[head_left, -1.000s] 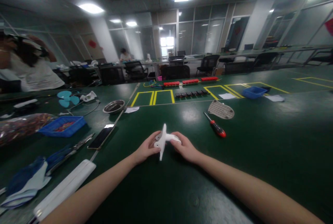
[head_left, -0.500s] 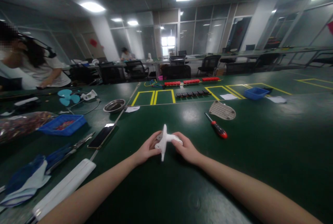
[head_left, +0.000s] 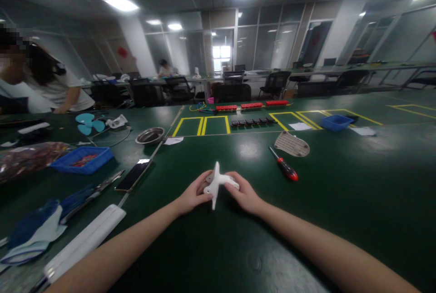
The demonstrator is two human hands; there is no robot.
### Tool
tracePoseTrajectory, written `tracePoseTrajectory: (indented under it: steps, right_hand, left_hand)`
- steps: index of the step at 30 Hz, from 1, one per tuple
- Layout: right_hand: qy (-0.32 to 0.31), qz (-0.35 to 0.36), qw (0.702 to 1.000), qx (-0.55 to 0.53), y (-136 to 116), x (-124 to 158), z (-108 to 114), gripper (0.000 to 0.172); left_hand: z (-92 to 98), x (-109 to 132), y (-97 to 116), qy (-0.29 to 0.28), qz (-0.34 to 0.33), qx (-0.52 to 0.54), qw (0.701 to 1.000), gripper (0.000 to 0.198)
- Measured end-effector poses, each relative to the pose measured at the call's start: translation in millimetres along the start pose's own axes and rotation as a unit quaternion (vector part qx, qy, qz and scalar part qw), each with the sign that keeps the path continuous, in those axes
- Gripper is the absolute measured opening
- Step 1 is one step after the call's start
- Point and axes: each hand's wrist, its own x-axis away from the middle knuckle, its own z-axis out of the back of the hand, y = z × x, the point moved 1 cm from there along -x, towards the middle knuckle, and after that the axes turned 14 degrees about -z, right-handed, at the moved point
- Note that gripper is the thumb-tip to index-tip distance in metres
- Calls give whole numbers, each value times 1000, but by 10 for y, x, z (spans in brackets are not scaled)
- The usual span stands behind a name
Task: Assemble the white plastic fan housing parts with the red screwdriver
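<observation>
Both my hands hold a small white plastic part (head_left: 215,183) just above the green table (head_left: 340,184), near its middle. My left hand (head_left: 192,196) grips it from the left, my right hand (head_left: 244,194) from the right. The part has a flat plate standing on edge and a curved arm toward my right hand. A red-handled screwdriver (head_left: 284,164) lies to the right beyond my hands. Behind it rests a grey perforated plate (head_left: 292,144).
On the left lie a phone (head_left: 132,176), a blue bin (head_left: 81,159) of small parts, a metal bowl (head_left: 150,136), blue cloth (head_left: 34,229), a white bar (head_left: 85,240) and a teal fan blade (head_left: 89,123). A person (head_left: 44,88) sits at far left. A blue tray (head_left: 335,121) stands at far right.
My hands and the white part have barely moved. The person at the far left has lowered an arm and leans over the table.
</observation>
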Motion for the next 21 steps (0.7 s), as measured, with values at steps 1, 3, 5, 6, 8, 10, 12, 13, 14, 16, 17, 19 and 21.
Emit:
tracePoseTrajectory:
  steps: [1, 3, 5, 6, 8, 10, 12, 13, 14, 16, 17, 19, 21]
  right_hand:
    - [-1, -4, 1000, 1, -1, 0, 2, 33]
    - [-1, -7, 1000, 3, 5, -3, 6, 32]
    - [-2, -6, 1000, 3, 17, -7, 11, 32]
    - [-4, -4, 1000, 3, 23, -9, 12, 32]
    - [-7, -3, 1000, 1, 32, -11, 14, 32]
    - [-12, -7, 1000, -2, 33, -8, 14, 33]
    - [-15, -12, 1000, -4, 29, -3, 12, 35]
    - [-17, -16, 1000, -6, 27, 0, 11, 35]
    - [-20, -19, 1000, -7, 25, 3, 10, 35]
    - [-22, -23, 999, -9, 25, 3, 7, 35]
    - [-23, -22, 999, -9, 27, 1, 7, 35]
    - [-21, -15, 1000, -7, 32, -7, 6, 34]
    - [-14, -6, 1000, -5, 39, -16, 6, 34]
  left_hand:
    - [-4, 1, 11, 2, 1, -1, 1000, 78]
    - [-11, 4, 27, -3, 6, 7, 1000, 75]
    - [-12, 9, 29, -5, 12, 9, 1000, 75]
    - [-9, 12, 23, -4, 13, 6, 1000, 77]
    - [-1, 17, 7, 3, 10, -1, 1000, 80]
    - [6, 18, -4, 7, 6, -4, 1000, 82]
    - [8, 14, 2, 6, 6, -4, 1000, 82]
    - [8, 11, 10, 4, 9, -3, 1000, 82]
    - [8, 8, 19, 2, 11, 0, 1000, 82]
    - [6, 4, 32, -3, 13, 4, 1000, 81]
    - [5, 3, 33, -5, 11, 5, 1000, 81]
    - [2, 6, 24, -5, 6, 1, 1000, 82]
    - [3, 10, 8, 0, 3, -6, 1000, 84]
